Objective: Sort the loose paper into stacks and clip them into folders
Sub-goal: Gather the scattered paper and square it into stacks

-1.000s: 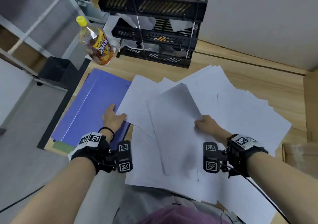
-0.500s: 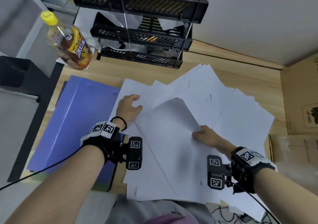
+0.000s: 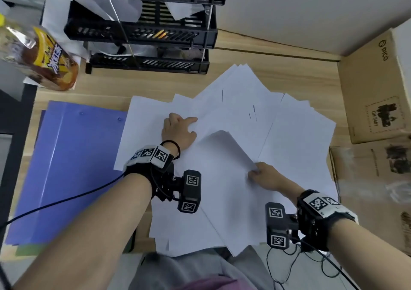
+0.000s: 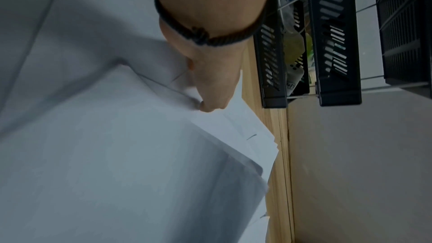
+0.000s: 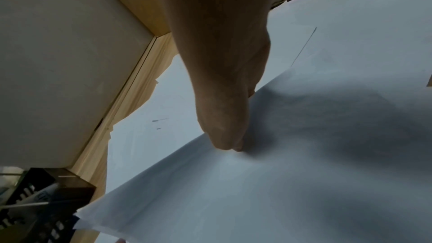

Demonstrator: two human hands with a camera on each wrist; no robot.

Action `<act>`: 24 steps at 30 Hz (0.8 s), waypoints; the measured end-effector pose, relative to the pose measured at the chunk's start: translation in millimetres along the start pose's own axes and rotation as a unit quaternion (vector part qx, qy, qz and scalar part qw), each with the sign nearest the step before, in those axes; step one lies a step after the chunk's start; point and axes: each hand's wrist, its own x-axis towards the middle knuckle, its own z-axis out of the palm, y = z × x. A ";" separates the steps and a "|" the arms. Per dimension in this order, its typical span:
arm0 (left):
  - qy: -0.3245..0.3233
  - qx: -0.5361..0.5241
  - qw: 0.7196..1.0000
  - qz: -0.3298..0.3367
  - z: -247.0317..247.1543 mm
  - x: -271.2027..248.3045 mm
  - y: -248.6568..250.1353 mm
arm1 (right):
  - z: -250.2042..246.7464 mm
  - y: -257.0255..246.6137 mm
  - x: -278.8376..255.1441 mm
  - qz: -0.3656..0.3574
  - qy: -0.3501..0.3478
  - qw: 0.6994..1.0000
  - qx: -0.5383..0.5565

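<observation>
Loose white paper lies spread over the middle of the tabletop. The right hand pinches the edge of one lifted sheet. The left hand rests on the paper with loose fingers, holding nothing. A blue folder lies at the tabletop's left edge.

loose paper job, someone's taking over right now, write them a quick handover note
Left hand: rests on the spread of loose white paper sheets, index finger extended.
Right hand: pinches the edge of one lifted, curling white sheet.
Sheets lie fanned across the wooden desk; the blue plastic folder lies closed to their left.
Done: no squared stack visible, nothing clipped.
Left: sort the sheets into stacks, then clip them into folders.
</observation>
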 end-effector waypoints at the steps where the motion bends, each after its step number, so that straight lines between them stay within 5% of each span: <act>1: 0.000 0.019 1.000 0.000 0.8 -1.0 4.6 | 2.7 1.5 1.0 -0.008 0.001 1.000 0.003; 8: -0.034 -0.077 0.996 -0.031 -0.4 0.2 24.3 | 7.1 -7.7 1.5 -0.006 -0.023 0.999 0.027; 12: -0.106 -0.177 0.978 -0.006 -2.2 -7.1 19.4 | 1.3 -8.3 2.3 -0.017 -0.044 0.999 0.021; 14: -0.091 -0.174 0.980 0.022 -9.8 -13.6 20.4 | -14.3 -5.9 2.1 -0.048 -0.042 0.998 0.012; 19: -0.022 -0.185 0.982 0.033 -34.9 -24.0 5.9 | -51.1 -10.4 13.6 -0.123 0.037 0.992 -0.016; 24: -0.042 -0.233 0.972 -0.006 -57.5 -48.5 -3.4 | -59.3 -29.0 33.0 -0.194 0.095 0.976 0.021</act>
